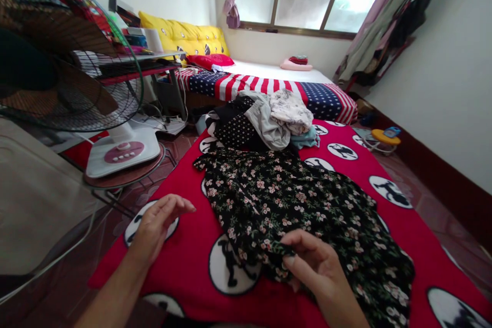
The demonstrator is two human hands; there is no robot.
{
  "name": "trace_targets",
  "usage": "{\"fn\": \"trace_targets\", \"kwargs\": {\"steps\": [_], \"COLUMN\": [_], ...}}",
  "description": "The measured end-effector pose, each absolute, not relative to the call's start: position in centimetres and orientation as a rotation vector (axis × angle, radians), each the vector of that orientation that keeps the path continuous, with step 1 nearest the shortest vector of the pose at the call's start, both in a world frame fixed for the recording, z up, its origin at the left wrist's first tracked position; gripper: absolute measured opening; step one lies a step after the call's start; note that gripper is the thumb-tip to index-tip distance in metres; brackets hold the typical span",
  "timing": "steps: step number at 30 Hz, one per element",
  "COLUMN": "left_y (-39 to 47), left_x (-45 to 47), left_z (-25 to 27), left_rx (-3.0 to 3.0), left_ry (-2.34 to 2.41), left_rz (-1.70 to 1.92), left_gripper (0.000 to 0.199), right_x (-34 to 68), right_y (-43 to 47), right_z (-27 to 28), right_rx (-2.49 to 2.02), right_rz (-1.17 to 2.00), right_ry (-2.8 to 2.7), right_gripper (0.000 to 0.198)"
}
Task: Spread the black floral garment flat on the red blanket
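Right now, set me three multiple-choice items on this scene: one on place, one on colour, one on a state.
1. Where is the pile of clothes?
A. beyond the floral garment
B. on the fan
C. under the desk

2. What colour is the blanket?
A. blue
B. red
C. green

3. What does the right hand do?
A. hangs free
B. rests on the floor
C. pinches the floral garment

Answers: A, the pile lies at the garment's far end; B, red with round black-and-white prints; C, fingers grip its near edge, while the left hand is open above the blanket.
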State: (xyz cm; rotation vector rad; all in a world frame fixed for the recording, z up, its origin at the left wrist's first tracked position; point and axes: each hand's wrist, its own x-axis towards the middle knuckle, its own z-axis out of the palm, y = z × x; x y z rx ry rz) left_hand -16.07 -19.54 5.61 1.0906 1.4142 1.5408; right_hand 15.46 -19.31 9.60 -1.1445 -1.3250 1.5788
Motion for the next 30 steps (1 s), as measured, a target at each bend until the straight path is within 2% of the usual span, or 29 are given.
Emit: {"fn": "trace_targets", "kwargs": {"steps": [4, 5, 7, 8, 9, 12, 15, 18, 22, 28, 30], "left_y": [-21.3, -21.8, -22.5, -22.7, -22.8, -22.3, -21.8, -21.8, -22.8, -23.3, -23.0], "left_x": [-15.2, -14.2, -11.7, -10.5, -9.7, -9.5, -12.6, -16.0, -18.3, -18.8, -19.1], "left_z": [5.6, 5.7, 5.6, 5.6, 5.5, 5.5, 6.2, 6.8, 5.4, 2.1, 1.8], "left_rx": [1.408, 1.527, 1.74, 1.825, 1.888, 1.968, 1.925, 1.873, 2.039, 2.197, 2.207], "left_ry": [1.438, 1.424, 1.407, 1.421, 1.45, 1.561, 1.826, 2.095, 1.958, 1.847, 1.869], "left_rz": [1.254, 1.159, 1.042, 1.037, 1.068, 1.258, 1.461, 1.468, 1.23, 0.904, 0.781], "left_gripper": [0.026, 0.033, 0.065, 0.075, 0.072, 0.032, 0.02, 0.016, 0.016, 0.038, 0.044], "right_x": [13.5, 12.9, 11.6, 11.0, 10.5, 9.8, 11.4, 15.2, 21.4, 28.7, 29.7], "right_y": [-19.0, -19.0, -18.9, -19.0, -19.1, -19.1, -18.7, -18.8, -20.7, -24.6, -25.1], "right_z": [9.3, 9.3, 9.4, 9.6, 9.9, 10.8, 11.2, 10.3, 7.6, 4.5, 4.1], "right_rx": [-1.047, -1.021, -0.964, -0.925, -0.876, -0.72, -0.781, -1.05, -1.421, -1.686, -1.719], "right_rz": [1.651, 1.668, 1.708, 1.738, 1.765, 1.776, 1.588, 1.292, 1.017, 0.649, 0.55], "right_ry": [-1.204, -1.197, -1.212, -1.242, -1.285, -1.442, -1.524, -1.617, -1.833, -2.151, -2.177], "right_gripper": [0.028, 0.028, 0.024, 0.022, 0.02, 0.029, 0.044, 0.035, 0.019, 0.048, 0.041]}}
